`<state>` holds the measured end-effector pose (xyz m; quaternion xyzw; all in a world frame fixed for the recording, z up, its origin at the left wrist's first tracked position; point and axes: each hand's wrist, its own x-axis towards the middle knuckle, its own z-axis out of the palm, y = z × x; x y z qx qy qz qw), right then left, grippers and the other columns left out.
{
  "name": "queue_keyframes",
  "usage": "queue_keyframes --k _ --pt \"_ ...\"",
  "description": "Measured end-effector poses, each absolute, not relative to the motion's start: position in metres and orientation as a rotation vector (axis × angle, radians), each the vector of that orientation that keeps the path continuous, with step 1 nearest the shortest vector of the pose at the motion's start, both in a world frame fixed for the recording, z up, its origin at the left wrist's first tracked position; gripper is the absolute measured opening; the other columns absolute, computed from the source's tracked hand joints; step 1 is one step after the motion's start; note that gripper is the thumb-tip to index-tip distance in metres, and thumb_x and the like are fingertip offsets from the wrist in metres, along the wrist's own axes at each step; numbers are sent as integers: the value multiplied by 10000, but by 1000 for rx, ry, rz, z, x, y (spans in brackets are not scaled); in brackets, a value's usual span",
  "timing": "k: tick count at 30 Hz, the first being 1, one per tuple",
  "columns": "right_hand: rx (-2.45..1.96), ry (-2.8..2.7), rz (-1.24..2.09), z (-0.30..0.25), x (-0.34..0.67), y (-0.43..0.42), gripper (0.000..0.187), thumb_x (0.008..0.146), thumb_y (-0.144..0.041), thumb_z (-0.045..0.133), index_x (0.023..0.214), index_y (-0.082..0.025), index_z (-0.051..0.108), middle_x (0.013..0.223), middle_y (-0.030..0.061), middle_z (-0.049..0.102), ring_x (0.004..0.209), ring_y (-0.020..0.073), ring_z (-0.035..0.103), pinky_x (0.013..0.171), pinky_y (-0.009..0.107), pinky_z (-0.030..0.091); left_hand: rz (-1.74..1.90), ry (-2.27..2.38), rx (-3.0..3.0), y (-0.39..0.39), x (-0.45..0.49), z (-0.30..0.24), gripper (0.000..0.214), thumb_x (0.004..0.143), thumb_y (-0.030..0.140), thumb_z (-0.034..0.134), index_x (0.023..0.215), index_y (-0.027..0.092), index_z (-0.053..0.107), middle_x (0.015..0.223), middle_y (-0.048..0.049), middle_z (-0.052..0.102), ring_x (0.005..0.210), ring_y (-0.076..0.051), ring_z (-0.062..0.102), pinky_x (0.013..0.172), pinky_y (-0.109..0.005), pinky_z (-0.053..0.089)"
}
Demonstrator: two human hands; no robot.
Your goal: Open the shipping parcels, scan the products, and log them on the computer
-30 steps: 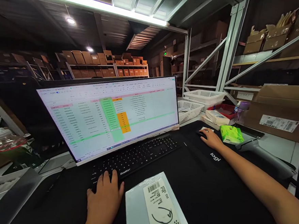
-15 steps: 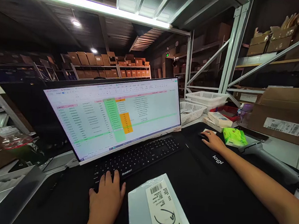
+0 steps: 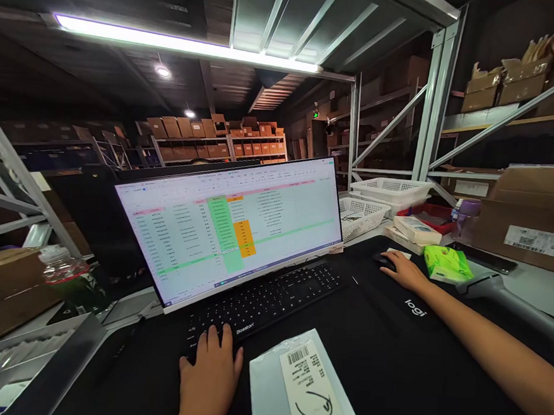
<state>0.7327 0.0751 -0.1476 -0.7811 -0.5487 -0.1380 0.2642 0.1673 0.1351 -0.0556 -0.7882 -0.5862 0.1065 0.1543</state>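
Note:
My left hand [image 3: 209, 376] lies flat on the near left corner of a black keyboard [image 3: 271, 295], fingers stretched onto the keys. My right hand [image 3: 405, 273] is cupped over a dark mouse [image 3: 381, 260] on the black desk mat [image 3: 390, 354]. A monitor [image 3: 231, 223] behind the keyboard shows a spreadsheet with green and orange cells. A clear plastic packet with a white barcode label [image 3: 305, 389] lies on the mat just right of my left hand.
A green tissue pack [image 3: 446, 263], a grey handheld scanner [image 3: 512, 300], a phone [image 3: 485, 258] and a labelled cardboard box [image 3: 532, 219] sit at the right. White baskets [image 3: 377, 199] stand behind the mouse. A plastic bottle [image 3: 61, 268] and cartons are at the left; metal racking surrounds the desk.
The view has swung left and slightly up, so everything sits further right in frame. Both hands stay on the keyboard and mouse.

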Motion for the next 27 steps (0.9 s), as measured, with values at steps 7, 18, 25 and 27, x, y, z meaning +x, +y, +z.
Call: queue_keyframes --k 7,18,25,27 --pt "-2046 -1544 -422 -145 732 78 441 886 -399 606 1300 -250 645 1307 127 648 1181 311 656 1042 460 532 198 -1612 -2280 146 158 -74 612 991 223 340 1593 115 333 1638 -206 372 1485 -347 402 1102 -588 450" --pt "-2024 -1567 -482 -143 729 77 377 843 -323 594 1198 -215 658 1218 141 670 1106 306 676 1013 448 540 83 -1602 -2309 149 155 -82 582 1011 246 312 1573 112 383 1615 -219 407 1476 -362 411 1099 -615 449" --pt "-2048 -1567 -458 -143 728 74 398 848 -331 584 1222 -208 645 1231 145 660 1106 299 675 1008 429 540 156 -1659 -2274 145 160 -76 569 1047 300 259 1582 139 367 1636 -204 379 1500 -346 381 1114 -595 437" --pt "-2044 -1574 -451 -143 728 74 409 841 -319 580 1228 -205 646 1235 147 658 1116 300 670 1022 432 530 179 -1675 -2265 144 161 -75 570 1048 304 254 1586 145 362 1641 -202 371 1503 -340 375 1120 -590 431"
